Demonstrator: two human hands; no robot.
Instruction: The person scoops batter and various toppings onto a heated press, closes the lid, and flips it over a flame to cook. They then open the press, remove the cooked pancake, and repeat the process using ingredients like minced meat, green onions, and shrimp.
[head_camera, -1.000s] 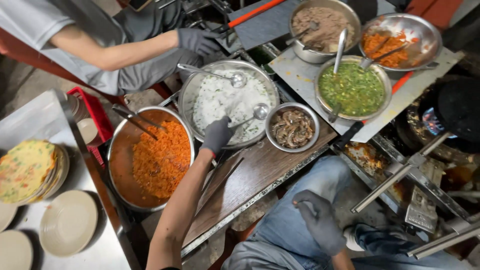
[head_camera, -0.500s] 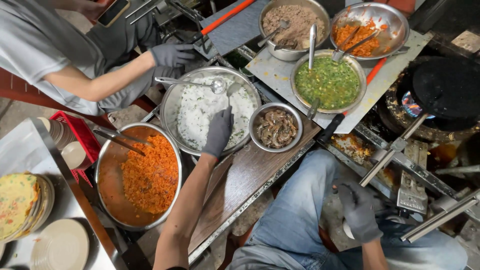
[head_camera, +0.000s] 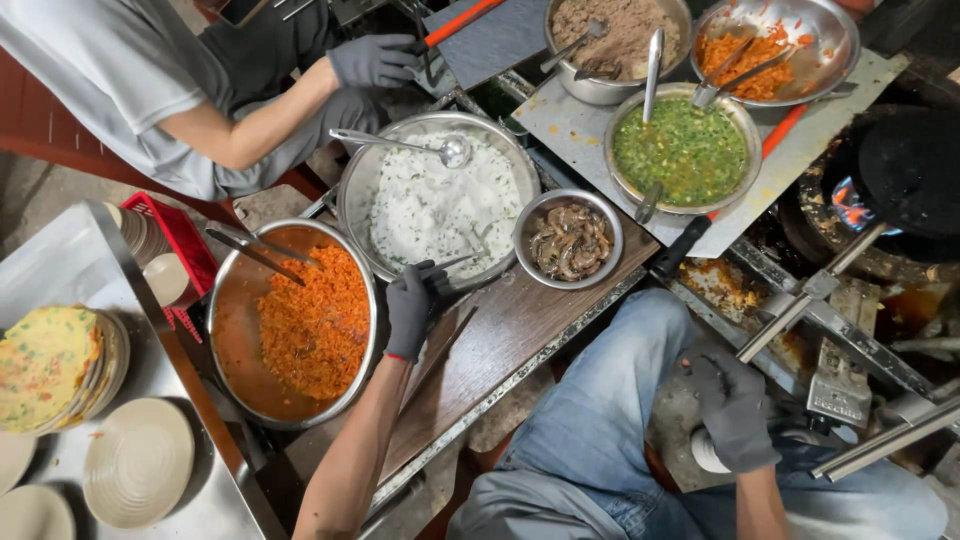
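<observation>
Since half a second ago the left hand (head_camera: 412, 308) has pulled back off the white rice toward the near rim of the rice bowl (head_camera: 362, 178); it no longer reaches over the rice. The spoon it was reaching toward is now a thin handle (head_camera: 462, 262) just beyond its fingertips. The right hand (head_camera: 735, 408) has moved in toward the lap and closed.

Left hand, grey glove: fingers curled loosely, tips at the rice bowl rim, touching or about to touch the spoon handle; cannot tell if it actually grips it. Right hand, grey glove: closed over a pale round object (head_camera: 706, 452) on the jeans, mostly hidden.

Just left of the left hand: big steel bowl of orange shredded mix (head_camera: 315, 320) with tongs. Just right of it: small bowl of shrimp (head_camera: 568, 240). Further past that: green sauce bowl (head_camera: 685, 150), brown filling bowl (head_camera: 618, 35), orange-vegetable bowl (head_camera: 775, 45). Above the rice: another person's gloved hands (head_camera: 375, 60). Far left: stacked plates (head_camera: 55, 365). Right of the right hand: dark pan over flame (head_camera: 905, 170).
</observation>
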